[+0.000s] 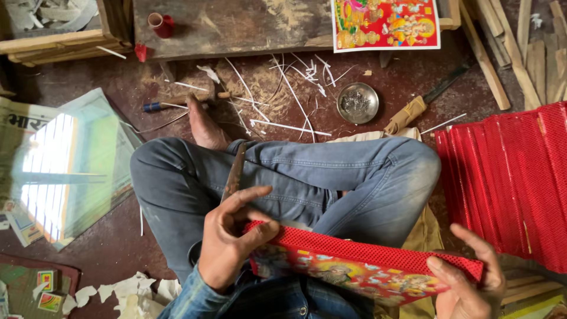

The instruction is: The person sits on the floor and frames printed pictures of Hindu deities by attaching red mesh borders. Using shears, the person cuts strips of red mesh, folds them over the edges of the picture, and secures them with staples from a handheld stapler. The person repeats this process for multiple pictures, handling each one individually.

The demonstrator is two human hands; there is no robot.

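Observation:
I sit cross-legged on the floor in blue jeans. Over my lap lies a picture frame [354,272] with a red patterned moulding and a colourful print in it. My left hand [233,236] grips its left corner, thumb and fingers pinched on the red edge, and a worn brown blade-like tool [234,171] rises from that hand over my knee. My right hand [472,277] holds the frame's right corner from below, fingers curled around it.
A stack of red moulding strips [514,177] stands at the right. A sheet of glass [65,171] lies on newspaper at the left. Ahead are a small metal bowl of nails [358,103], a colourful print [387,23], a wooden board [236,23], white slivers and wood strips [502,53].

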